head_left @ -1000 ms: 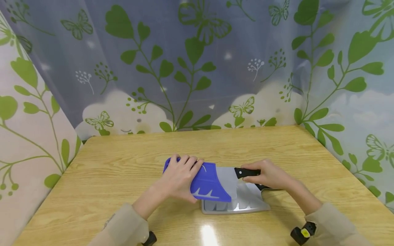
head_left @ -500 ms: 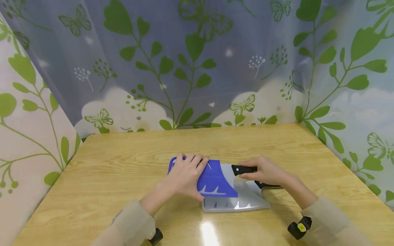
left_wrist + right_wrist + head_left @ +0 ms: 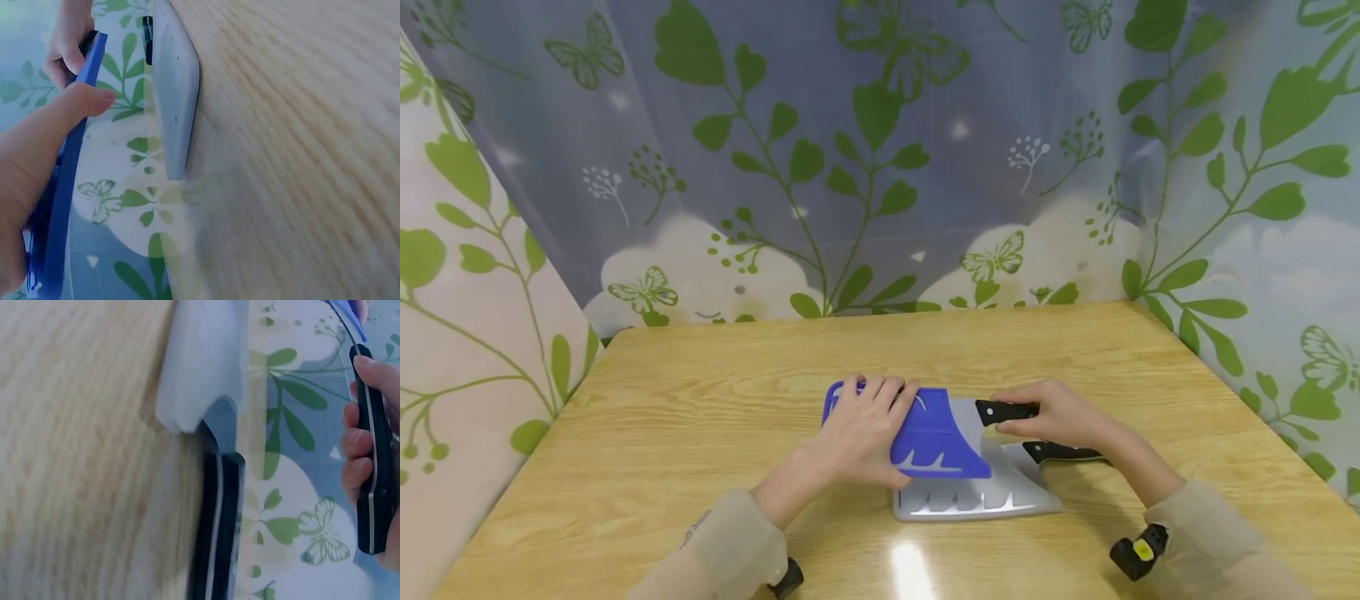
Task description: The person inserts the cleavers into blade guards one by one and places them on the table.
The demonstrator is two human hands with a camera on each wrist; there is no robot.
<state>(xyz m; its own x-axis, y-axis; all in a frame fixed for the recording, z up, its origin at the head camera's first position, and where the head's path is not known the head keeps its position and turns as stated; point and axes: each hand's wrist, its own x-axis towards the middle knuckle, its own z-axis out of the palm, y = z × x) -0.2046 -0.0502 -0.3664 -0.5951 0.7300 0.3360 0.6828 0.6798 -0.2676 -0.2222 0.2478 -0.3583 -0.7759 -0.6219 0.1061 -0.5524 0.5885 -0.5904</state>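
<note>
My left hand [image 3: 865,433] grips a blue knife sheath [image 3: 936,442] across its far end, with the thumb along the near edge. A cleaver's broad blade [image 3: 967,417] sits mostly inside that sheath; only a strip by the handle shows. Curled around the black riveted handle [image 3: 375,456] is my right hand [image 3: 1060,417]. Both are held above the table. Just below them, a second knife in a grey sheath [image 3: 977,500] lies on the wood, its black handle [image 3: 1067,452] pointing right beneath my right wrist.
The wooden table [image 3: 700,392] spreads out on all sides of the knives. A patterned curtain [image 3: 880,208] with leaves and butterflies hangs behind it and at both sides.
The cleaver's blade has gone deeper into the blue sheath, so less of it shows. My left hand and the sheath have shifted right; the grey-sheathed knife lies still.
</note>
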